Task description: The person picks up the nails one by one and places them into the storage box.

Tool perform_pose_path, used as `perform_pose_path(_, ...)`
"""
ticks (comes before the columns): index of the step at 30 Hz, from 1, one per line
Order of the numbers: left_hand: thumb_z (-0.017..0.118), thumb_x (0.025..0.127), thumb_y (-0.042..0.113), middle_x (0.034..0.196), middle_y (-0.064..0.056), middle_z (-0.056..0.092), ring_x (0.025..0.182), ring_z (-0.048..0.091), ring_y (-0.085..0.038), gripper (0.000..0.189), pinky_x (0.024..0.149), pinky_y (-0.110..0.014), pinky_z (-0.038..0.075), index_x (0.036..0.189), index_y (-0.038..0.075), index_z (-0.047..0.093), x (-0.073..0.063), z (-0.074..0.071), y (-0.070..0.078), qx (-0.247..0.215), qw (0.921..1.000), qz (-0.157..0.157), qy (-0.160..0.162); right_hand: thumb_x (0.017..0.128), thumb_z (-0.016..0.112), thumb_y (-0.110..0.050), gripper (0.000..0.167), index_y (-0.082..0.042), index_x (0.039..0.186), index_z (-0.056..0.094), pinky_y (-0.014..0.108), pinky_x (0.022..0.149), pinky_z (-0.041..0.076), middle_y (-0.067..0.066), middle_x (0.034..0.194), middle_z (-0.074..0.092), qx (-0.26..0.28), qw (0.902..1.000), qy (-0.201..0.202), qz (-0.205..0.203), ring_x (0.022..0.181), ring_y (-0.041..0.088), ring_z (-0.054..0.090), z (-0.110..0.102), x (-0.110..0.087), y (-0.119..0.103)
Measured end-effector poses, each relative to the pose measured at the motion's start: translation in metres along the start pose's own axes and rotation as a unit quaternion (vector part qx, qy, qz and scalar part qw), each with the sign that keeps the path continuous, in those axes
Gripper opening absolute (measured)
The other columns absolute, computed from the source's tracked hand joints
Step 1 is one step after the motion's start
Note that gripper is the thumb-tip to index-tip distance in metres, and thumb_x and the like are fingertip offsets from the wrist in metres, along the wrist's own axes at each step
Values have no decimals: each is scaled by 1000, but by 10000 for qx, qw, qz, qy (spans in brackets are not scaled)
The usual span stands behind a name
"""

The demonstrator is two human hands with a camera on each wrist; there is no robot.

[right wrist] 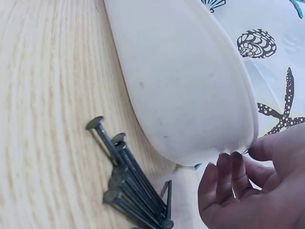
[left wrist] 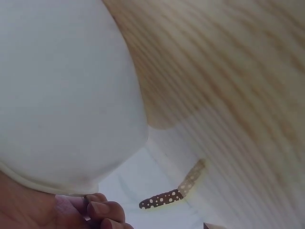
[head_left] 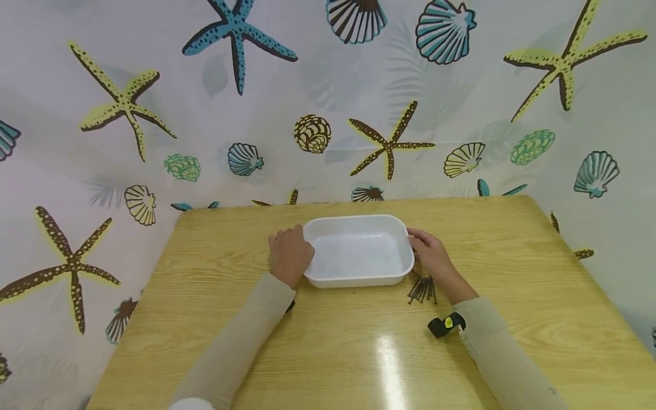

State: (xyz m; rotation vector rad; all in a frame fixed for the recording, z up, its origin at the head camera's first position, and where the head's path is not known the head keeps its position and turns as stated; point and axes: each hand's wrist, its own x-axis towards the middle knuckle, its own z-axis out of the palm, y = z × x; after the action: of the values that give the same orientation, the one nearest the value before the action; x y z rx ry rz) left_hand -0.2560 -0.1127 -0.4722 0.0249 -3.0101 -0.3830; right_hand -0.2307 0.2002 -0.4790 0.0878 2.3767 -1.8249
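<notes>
A white rectangular plastic basin [head_left: 359, 253] with rounded corners stands at the far middle of the table, its inside bare. My left hand [head_left: 291, 256] holds its left rim, fingers curled at the edge; in the left wrist view, fingertips [left wrist: 102, 210] show just beyond the rim. At the opposite end, my right hand [head_left: 435, 262] pinches the rim between thumb and fingers, seen close up in the right wrist view. Several dark, flat-headed nails [head_left: 422, 289] lie in a loose bunch on the table, just in front of the right hand and beside the basin's near right corner.
The wood-grain table [head_left: 328, 353] stretches out on both sides of the basin and toward me. A white cloth [head_left: 318, 74] printed with starfish and shells hangs behind the table and along its sides. A black wrist device [head_left: 446, 324] sits at the right sleeve's cuff.
</notes>
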Motion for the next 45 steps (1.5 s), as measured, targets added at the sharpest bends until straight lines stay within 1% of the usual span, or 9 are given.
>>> perform_pose_path(4,47,83,17,89,-10,61,83,53,-28,25,79,-45,31,103,9,58,1,4,-2,-30,9999,-98,-62,100,37,-34,48,-4,138,41,43,89,44,18,132,46,-373,9990,-87,-213,110,33,51,-3,-7,3)
perform_pose_path(6,47,83,17,90,-10,62,83,54,-28,25,80,-45,31,103,9,58,1,5,-2,-46,9999,-95,-72,100,38,-34,47,-3,135,45,44,84,46,19,126,49,-801,9959,-10,-430,105,34,53,-6,-13,7)
perform_pose_path(9,47,83,17,89,-11,61,83,54,-29,24,80,-46,32,102,8,58,0,5,-1,-84,9999,-39,-57,99,41,-30,41,-2,128,52,42,77,48,18,117,54,-1651,9829,158,-803,99,32,55,-11,-25,11)
perform_pose_path(12,46,84,17,88,-11,61,84,53,-30,24,79,-46,32,102,8,58,-1,5,0,-76,10000,-24,2,98,46,-25,34,-2,120,58,40,73,47,15,109,58,-2368,9650,268,-1092,93,29,56,-13,-37,11)
perform_pose_path(19,46,84,17,89,-11,60,83,50,-29,24,80,-45,31,103,8,58,0,2,0,-16,10000,-92,13,93,53,-19,28,2,111,61,40,70,49,13,97,61,-3229,9396,282,-1103,85,26,59,-6,-52,5)
perform_pose_path(29,46,85,20,89,-10,61,84,50,-29,27,80,-45,32,106,9,58,2,5,-3,176,9998,-25,16,89,56,-12,24,2,108,60,37,67,47,9,89,61,-3560,9315,103,-736,79,21,58,2,-48,12)
perform_pose_path(37,48,85,19,87,-10,62,80,51,-28,25,77,-44,33,103,8,61,1,6,-1,234,9994,61,247,87,59,-12,23,3,104,62,39,70,48,10,89,63,-3729,9236,123,-885,82,24,59,4,-45,12)
perform_pose_path(41,48,85,18,84,-10,61,78,50,-28,23,76,-43,33,101,8,60,1,5,-1,285,9992,55,280,87,60,-13,19,2,99,64,38,66,48,8,83,63,-3794,9184,170,-1112,75,21,59,4,-38,13)
perform_pose_path(45,46,85,18,84,-10,61,77,50,-28,23,76,-43,33,101,8,60,0,5,-1,277,9993,42,256,87,60,-15,17,0,95,62,35,60,46,5,77,62,-3847,9161,136,-1117,67,17,56,5,-33,14)
